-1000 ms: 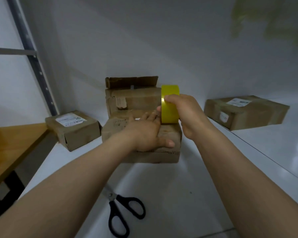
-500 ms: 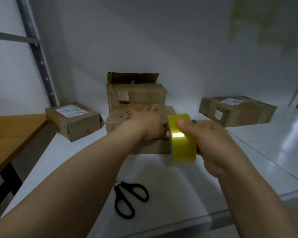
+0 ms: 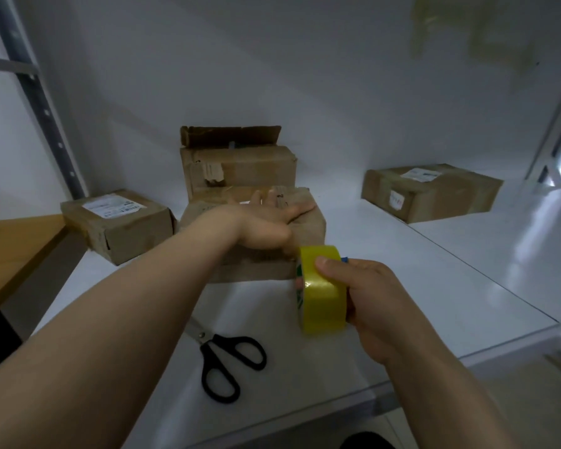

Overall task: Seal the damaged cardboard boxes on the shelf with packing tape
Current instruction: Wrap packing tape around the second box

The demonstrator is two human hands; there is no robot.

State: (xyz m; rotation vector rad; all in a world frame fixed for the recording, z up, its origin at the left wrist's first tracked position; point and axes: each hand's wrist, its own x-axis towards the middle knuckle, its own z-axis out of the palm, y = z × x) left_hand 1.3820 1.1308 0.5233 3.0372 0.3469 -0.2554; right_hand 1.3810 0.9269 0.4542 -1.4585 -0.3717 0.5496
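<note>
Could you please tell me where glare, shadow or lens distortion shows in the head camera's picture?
Head view: glare streaks the white shelf on the right; a faint sheen lies on the yellow tape roll in the right hand; the grey upright at left leans from wide-angle distortion; the light is dim overall.

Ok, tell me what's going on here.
A person is taping the front cardboard box on the shelf. The left hand lies flat on its top; the right hand grips a yellow tape roll at the box's near right corner. Black scissors lie on the shelf in front. A box with a raised flap stands behind it; one labelled box sits far left, a second labelled box far right.
</note>
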